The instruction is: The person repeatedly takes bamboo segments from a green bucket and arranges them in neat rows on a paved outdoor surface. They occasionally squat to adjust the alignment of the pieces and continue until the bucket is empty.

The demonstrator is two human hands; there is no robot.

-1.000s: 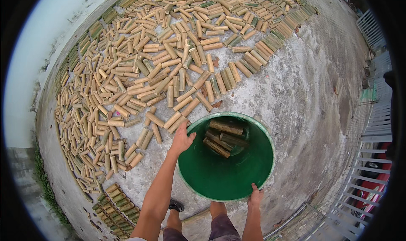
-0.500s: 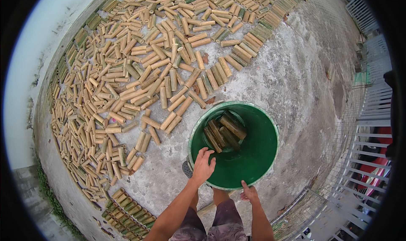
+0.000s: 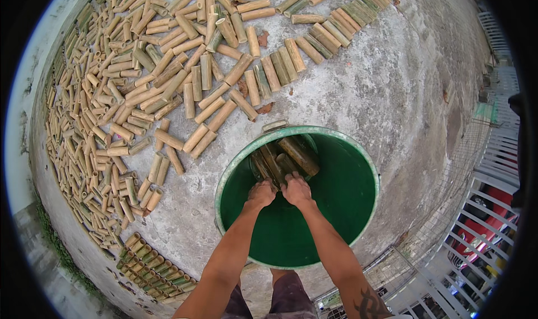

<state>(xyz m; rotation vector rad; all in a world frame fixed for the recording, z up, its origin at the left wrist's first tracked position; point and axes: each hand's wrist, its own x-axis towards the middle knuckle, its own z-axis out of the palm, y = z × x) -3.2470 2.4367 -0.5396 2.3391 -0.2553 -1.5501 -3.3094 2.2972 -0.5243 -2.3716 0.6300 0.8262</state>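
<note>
A deep green tub (image 3: 347,224) with a pale rim stands right in front of my legs. Several dark, wet-looking bamboo tubes (image 3: 300,155) lie side by side at its far inner side. Both of my arms reach down into the tub. My left hand (image 3: 261,193) has its fingers curled round the near end of a bamboo tube at the left of the bunch. Close beside it, my right hand (image 3: 297,189) closes on the near end of a tube further right. The fingertips of both hands are partly hidden.
Many dry bamboo tubes (image 3: 162,84) lie scattered over the concrete floor (image 3: 409,95), ahead and left. Upright tubes (image 3: 154,268) stand in rows at the lower left. A white slatted fence (image 3: 482,229) runs along the right, with a red vehicle (image 3: 482,221) behind it.
My left hand has gone from the tub's near-left rim down to the bamboo tubes. My right hand has left the near rim and reached in too. My view has moved closer over the tub.
</note>
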